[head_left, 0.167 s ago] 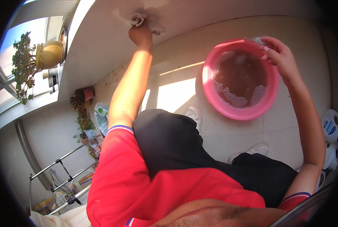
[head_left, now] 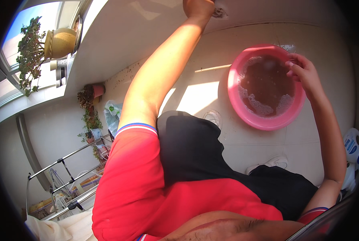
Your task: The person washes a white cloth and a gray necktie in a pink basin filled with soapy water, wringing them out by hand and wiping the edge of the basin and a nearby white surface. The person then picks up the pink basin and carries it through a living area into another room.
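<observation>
At the upper edge my left hand (head_left: 198, 9) is closed, pressed near the pale wall (head_left: 155, 28) low above the floor. A bit of crumpled whitish cloth (head_left: 220, 13) shows beside its fingers; the rest of the cloth is hidden by the hand or out of frame. My right hand (head_left: 305, 73) hangs over the right rim of a round pink basin (head_left: 236, 98), fingers loosely bent and apart, holding nothing visible. Brown, cloudy water (head_left: 266, 86) with foam patches stands in the basin.
White bottles (head_left: 352, 145) stand at the far right. A yellow pot (head_left: 63, 43) with a leafy plant sits on the window ledge at left; smaller potted plants (head_left: 92, 120), a plastic bag (head_left: 112, 114) and a metal rack (head_left: 47, 172) are lower left. My shoes (head_left: 278, 161) rest on the tiles.
My left hand has slid right along the wall with the cloth, partly leaving the frame. My right hand has come slightly nearer over the basin. The whole view has shifted a little.
</observation>
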{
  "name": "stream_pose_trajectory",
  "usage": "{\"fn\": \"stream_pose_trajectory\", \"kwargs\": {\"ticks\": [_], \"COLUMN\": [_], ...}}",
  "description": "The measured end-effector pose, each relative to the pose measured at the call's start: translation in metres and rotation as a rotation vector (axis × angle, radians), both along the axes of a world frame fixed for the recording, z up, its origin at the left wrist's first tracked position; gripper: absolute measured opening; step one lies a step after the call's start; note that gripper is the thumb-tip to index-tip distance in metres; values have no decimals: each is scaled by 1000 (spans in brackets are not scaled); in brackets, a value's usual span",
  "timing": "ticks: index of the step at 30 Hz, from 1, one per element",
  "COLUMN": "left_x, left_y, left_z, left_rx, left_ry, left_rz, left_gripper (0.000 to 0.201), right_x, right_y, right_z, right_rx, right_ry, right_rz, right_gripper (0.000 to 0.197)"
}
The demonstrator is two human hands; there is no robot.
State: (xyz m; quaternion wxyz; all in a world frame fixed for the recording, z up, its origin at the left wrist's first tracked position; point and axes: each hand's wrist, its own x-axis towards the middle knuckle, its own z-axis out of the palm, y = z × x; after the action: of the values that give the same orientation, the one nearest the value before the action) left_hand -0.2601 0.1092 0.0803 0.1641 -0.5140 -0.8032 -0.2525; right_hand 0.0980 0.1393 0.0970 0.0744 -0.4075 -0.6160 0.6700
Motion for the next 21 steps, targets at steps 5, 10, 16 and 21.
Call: {"fn": "stream_pose_trajectory", "kwargs": {"ticks": [5,10,16,21], "left_x": [3,-59,-152,-164], "left_y": [-30,-128,-223,-233], "left_z": [-1,10,13,10], "left_rx": [-160,235,912,-629], "left_ry": [-209,-341,-802,8], "left_rz": [187,360,545,947], "left_gripper": [39,37,33,37], "right_x": [-15,-2,7,-9], "right_y": [-7,8,6,3], "right_z": [25,24,14,15], "right_rx": [75,121,83,74], "right_ry": [14,60,-19,48], "right_rz": [-35,-29,-52,-16], "right_gripper": [37,38,38,39]}}
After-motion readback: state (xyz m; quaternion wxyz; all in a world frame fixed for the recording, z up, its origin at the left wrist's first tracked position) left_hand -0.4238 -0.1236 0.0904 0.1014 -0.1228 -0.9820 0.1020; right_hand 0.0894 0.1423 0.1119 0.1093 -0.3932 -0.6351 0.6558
